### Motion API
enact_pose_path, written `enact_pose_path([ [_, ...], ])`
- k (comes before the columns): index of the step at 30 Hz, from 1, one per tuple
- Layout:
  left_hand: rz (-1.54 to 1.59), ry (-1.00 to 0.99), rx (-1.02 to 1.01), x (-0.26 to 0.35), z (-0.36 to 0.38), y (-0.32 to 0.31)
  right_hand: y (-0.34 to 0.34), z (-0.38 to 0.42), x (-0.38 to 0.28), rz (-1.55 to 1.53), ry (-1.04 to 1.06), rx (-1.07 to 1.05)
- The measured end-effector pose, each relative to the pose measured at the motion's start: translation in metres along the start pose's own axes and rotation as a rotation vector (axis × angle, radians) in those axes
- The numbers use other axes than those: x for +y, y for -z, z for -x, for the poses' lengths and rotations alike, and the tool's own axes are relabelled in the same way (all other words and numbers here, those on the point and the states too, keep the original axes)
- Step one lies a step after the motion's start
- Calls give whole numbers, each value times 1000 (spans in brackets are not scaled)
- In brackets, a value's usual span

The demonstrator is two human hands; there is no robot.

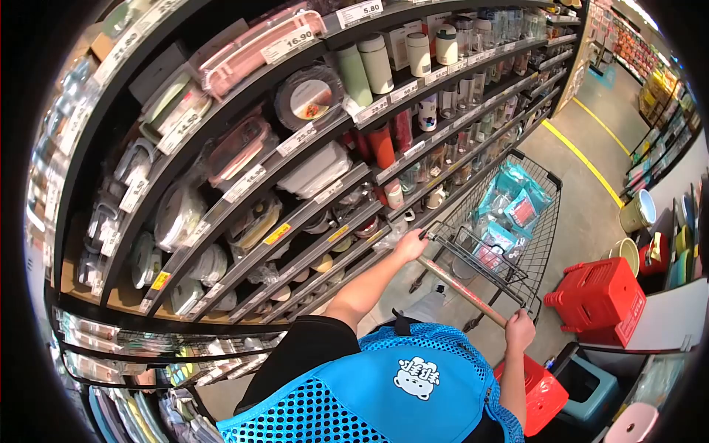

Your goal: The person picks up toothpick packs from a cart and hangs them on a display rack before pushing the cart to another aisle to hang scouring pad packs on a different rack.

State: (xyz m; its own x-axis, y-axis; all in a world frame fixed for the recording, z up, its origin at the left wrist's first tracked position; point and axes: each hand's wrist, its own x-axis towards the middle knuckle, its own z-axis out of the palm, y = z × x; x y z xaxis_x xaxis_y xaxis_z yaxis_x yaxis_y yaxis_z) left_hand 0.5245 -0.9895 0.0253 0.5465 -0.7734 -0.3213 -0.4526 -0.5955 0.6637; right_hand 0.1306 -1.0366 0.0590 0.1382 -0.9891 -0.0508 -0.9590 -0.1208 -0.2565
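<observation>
My left hand is wrapped round the left end of the shopping cart handle. Closed on the right end of the same handle is my right hand. In front of both hands stretches the black wire shopping cart, with several teal plastic packages heaped inside it. Across my front hangs a bright blue mesh bag printed with a white bear. It covers much of my body.
Curving shelves hold lunch boxes, bottles and cups along the left. Red plastic stools, a blue-grey stool and buckets stand close on the right. Ahead, yellow lines mark the aisle floor.
</observation>
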Motion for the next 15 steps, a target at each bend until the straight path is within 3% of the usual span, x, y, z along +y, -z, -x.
enact_pose_path([
  [4, 50, -33, 63, 30, -51, -10, 1, -55, -3, 20, -14, 4],
  [15, 109, -151, -21, 108, -199, -36, -4, -193, 0, 24, -64, 32],
])
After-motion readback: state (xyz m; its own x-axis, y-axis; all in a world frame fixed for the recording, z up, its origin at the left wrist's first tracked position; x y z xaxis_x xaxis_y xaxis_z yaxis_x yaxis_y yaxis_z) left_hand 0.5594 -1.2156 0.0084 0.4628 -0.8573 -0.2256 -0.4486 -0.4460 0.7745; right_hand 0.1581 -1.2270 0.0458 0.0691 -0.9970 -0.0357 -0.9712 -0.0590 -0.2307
